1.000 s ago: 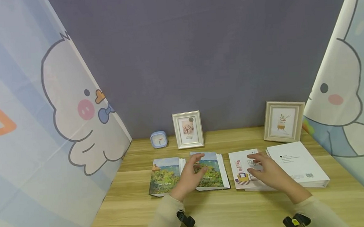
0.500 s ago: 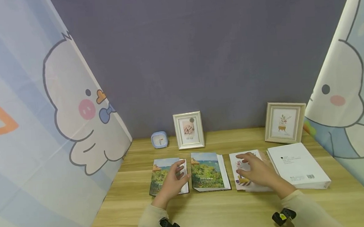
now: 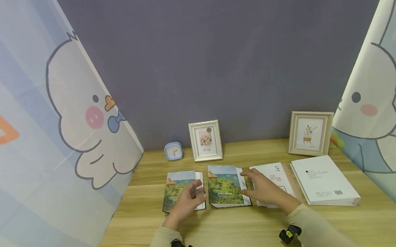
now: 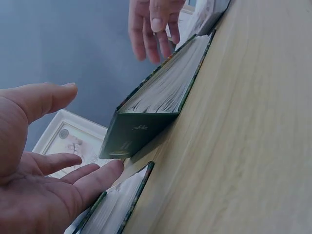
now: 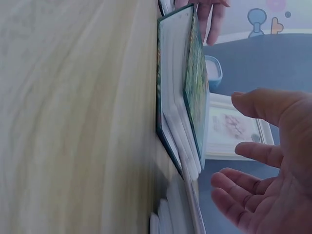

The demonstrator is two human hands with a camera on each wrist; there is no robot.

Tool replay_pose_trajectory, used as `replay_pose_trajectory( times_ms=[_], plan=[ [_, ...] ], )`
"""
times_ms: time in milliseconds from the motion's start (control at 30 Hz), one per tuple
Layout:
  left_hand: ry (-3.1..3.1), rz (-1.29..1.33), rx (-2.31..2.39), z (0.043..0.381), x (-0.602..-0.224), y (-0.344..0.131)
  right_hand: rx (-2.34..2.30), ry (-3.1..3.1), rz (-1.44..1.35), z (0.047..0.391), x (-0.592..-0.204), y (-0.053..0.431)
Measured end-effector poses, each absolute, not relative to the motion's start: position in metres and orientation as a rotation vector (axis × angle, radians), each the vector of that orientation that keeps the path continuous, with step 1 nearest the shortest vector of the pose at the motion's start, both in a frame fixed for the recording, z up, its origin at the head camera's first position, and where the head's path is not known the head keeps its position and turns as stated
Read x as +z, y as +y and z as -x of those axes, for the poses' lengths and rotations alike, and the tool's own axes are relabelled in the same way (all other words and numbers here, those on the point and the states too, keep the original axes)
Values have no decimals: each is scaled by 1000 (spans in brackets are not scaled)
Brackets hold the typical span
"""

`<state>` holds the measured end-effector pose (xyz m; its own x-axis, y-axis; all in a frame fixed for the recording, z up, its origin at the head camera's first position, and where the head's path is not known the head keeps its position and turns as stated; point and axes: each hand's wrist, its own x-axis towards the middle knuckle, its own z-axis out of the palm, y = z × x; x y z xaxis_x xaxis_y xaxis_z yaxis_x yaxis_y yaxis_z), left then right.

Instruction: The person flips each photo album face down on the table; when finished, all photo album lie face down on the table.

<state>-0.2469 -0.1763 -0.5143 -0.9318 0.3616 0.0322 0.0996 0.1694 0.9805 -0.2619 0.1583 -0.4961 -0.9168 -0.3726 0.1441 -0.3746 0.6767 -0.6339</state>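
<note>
Two photo albums with a painted seaside garden cover lie flat side by side: a left album and a right album. My left hand hovers over the right part of the left album, fingers loosely bent and holding nothing. My right hand hangs between the right album and a white illustrated album, fingertips close to the right album's page edge. The left wrist view shows the right album's green spine and page block. In the right wrist view my right fingers are spread beside that album, touching nothing.
A thick white album with a barcode lies at the right. Behind stand a blue clock, a small photo frame and a larger frame. A grey backdrop rises at the table's far edge, with printed curtains at the sides.
My left hand has moved left, from over the right album to the left album. My right hand has moved left from the illustrated album towards the right album. The albums stay put.
</note>
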Motion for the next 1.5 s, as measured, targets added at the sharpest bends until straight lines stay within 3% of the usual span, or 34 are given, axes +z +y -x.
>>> replay_pose_trajectory(
  times_ms=[333, 1500],
  plan=[
    [2216, -502, 1784, 244, -513, -169, 997, -2902, -814, 261, -505, 144],
    [2259, -433, 1781, 242, -525, -156, 925, -2929, -757, 257, -510, 136]
  ],
)
